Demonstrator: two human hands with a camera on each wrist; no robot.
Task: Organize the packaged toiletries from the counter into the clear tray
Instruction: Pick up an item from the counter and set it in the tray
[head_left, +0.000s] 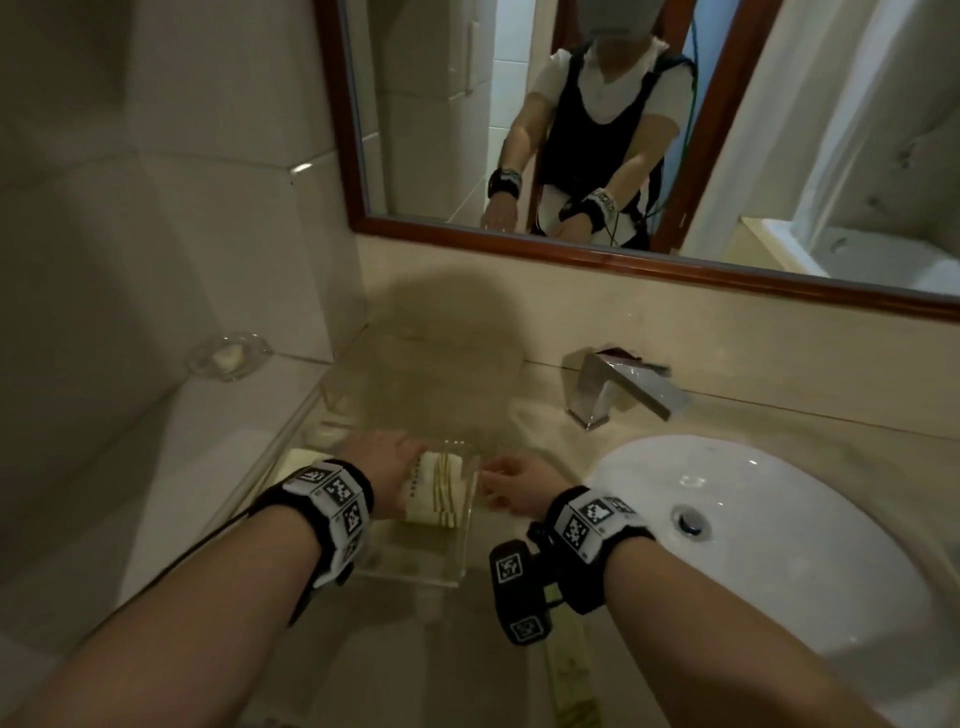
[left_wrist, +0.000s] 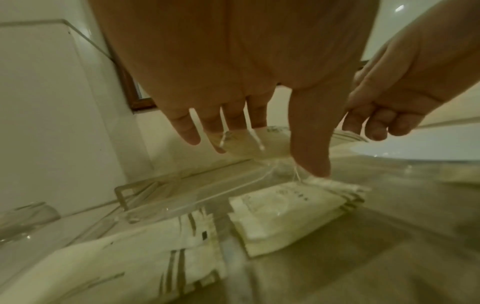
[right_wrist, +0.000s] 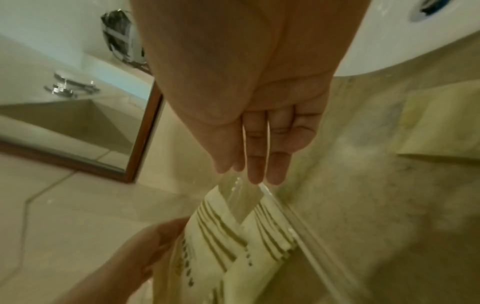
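The cream packets (head_left: 435, 488) with gold stripes lie inside the clear tray (head_left: 415, 570), directly under the left hand (head_left: 382, 457). That hand reaches down into the tray with its fingers (left_wrist: 187, 131) straight and spread, the thumb tip touching the top edge of one flat packet (left_wrist: 283, 214); it grips nothing. A further striped packet (left_wrist: 135, 265) lies nearer the left wrist, by the tray's near-left wall. The right hand (head_left: 519, 488) sits just to the right of the left one, at the tray's right wall (right_wrist: 298, 226), its fingers (right_wrist: 255, 164) straight and close together, tips at the upper edge of the clear wall; whether they press on it or only touch it cannot be told. The tray stands on the marble table (head_left: 493, 410). Right of the right hand lies the white basin (head_left: 779, 519), with the chrome tap (head_left: 618, 389) beyond it. Far to the left of the left hand a glass soap dish (head_left: 228, 356) sits by the wall, and a wood-framed mirror (head_left: 613, 260) hangs above.
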